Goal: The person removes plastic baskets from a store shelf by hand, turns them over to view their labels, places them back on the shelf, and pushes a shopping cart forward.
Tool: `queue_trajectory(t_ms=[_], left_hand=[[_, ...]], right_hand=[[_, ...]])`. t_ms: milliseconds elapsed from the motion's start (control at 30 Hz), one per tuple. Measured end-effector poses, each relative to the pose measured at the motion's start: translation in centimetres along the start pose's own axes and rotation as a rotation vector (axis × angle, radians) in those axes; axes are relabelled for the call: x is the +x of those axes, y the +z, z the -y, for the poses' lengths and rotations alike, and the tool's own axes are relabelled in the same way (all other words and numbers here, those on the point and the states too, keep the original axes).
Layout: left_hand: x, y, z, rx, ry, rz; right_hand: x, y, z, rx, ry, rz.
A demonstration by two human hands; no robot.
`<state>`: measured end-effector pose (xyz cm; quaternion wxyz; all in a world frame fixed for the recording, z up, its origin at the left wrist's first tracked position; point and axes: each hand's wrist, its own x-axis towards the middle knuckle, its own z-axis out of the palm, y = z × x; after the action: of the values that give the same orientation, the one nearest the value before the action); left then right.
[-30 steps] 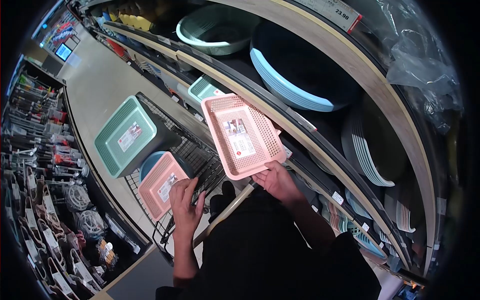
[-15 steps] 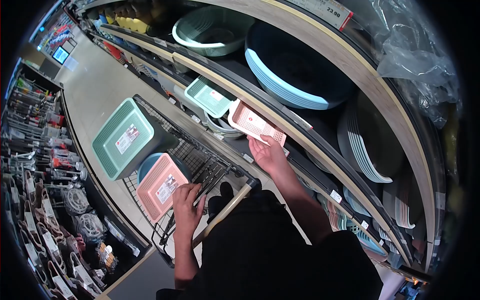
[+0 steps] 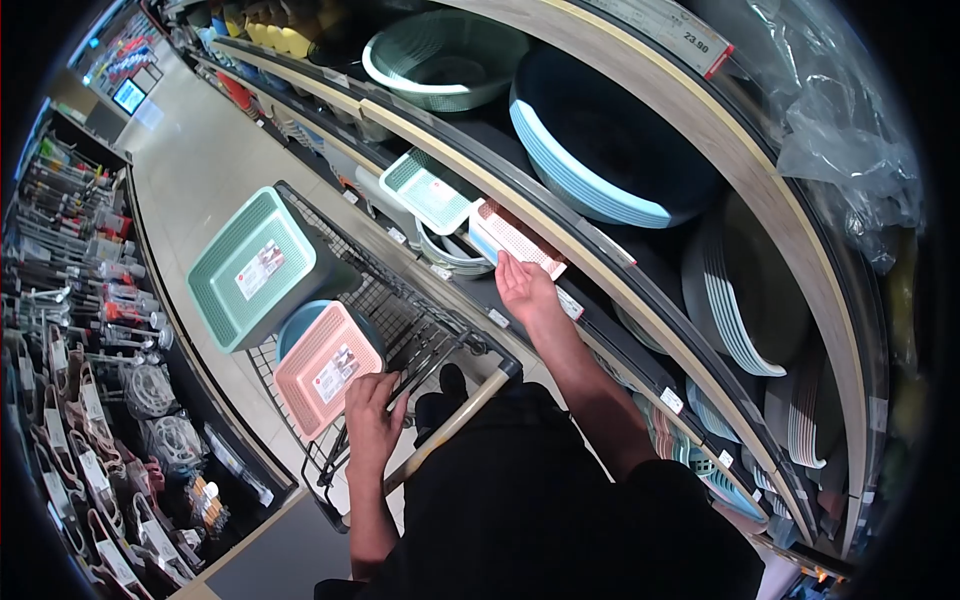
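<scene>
A pink plastic basket (image 3: 310,375) with a label inside leans in the shopping cart. My left hand (image 3: 374,418) has its fingers curled over the basket's near right rim. Palm up, my right hand (image 3: 527,290) reaches to the low shelf, fingers stretched out against the front edge of another pink basket (image 3: 515,238). A strip of blue shows at that basket's left end. Beside it on the shelf sits a mint-green basket (image 3: 428,190) with a label. A larger green basket (image 3: 215,285) stands in the cart, and a blue round container (image 3: 300,322) is partly hidden behind the pink one.
The cart's handle (image 3: 450,425) crosses in front of my body. Higher on the right, the shelf holds large blue basins (image 3: 560,165), a green strainer (image 3: 440,95) and stacked pale basins (image 3: 730,310). Hanging goods (image 3: 80,300) line the left side of the aisle.
My right hand has shifted slightly, and its thumb is no longer over the shelf basket's rim. That basket's label no longer shows, while a blue strip does. The left hand stays put.
</scene>
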<state>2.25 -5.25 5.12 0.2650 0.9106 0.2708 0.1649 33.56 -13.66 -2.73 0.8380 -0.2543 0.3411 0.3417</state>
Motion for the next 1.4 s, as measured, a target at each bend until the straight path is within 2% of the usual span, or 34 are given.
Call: queue_trajectory(t_ms=[67,100,167,200,300,400,433,467,533,600,633,733,767,867,1267,1400], left_hand=[[-0.2,-0.1,0.5,0.012,-0.029,-0.012],[-0.4,-0.2,0.9,0.013,-0.037,-0.011],[-0.7,-0.2,2.0,0.035,-0.107,-0.009],[-0.8,-0.1,2.6,0.039,-0.115,-0.012],[-1.6,0.9,5.8,0.163,-0.192,0.005],[-2.5,2.4,9.5,0.138,-0.324,0.174],[-2.8,3.1,10.5,0.097,-0.349,0.19],[-2.9,3.6,11.4,0.053,-0.367,0.207],[-2.6,3.8,12.5,0.039,-0.391,0.246],[-2.0,3.8,12.5,-0.086,-0.505,0.389],[-1.9,3.7,12.3,-0.084,-0.505,0.387],[-2.0,3.8,11.8,0.064,-0.305,0.148],[-2.2,3.8,11.7,0.038,-0.298,0.058],[-2.2,3.8,11.8,-0.011,-0.261,-0.013],[-1.5,2.3,9.8,0.024,-0.284,-0.152],[-1.9,2.0,10.6,0.077,-0.182,0.027]], right_hand=[[-2.0,-0.2,0.5,-0.049,0.146,0.03],[-2.4,-0.8,0.7,-0.054,0.152,0.026],[-3.2,-2.2,1.1,-0.191,0.169,0.202],[-3.6,-2.8,1.2,-0.194,0.179,0.202],[-5.9,-3.6,0.7,-0.442,0.135,0.202],[-8.0,-5.0,-0.9,-0.677,0.059,0.407],[-8.3,-5.1,-1.3,-0.812,0.032,0.401],[-8.2,-5.7,-1.9,-0.807,0.046,0.407],[-8.3,-6.8,-2.7,-1.009,-0.108,0.515],[-8.2,-6.9,-2.5,-1.027,-0.092,0.545],[-8.2,-7.0,-2.6,-1.066,-0.101,0.552],[-8.2,-7.1,-2.7,-1.118,-0.126,0.575],[-8.2,-7.1,-2.8,-1.134,-0.142,0.593],[-8.3,-7.1,-3.0,-1.162,-0.152,0.595],[-8.6,-6.8,-3.0,-1.197,-0.136,0.604],[-8.2,-7.3,-3.2,-1.165,-0.144,0.635]])
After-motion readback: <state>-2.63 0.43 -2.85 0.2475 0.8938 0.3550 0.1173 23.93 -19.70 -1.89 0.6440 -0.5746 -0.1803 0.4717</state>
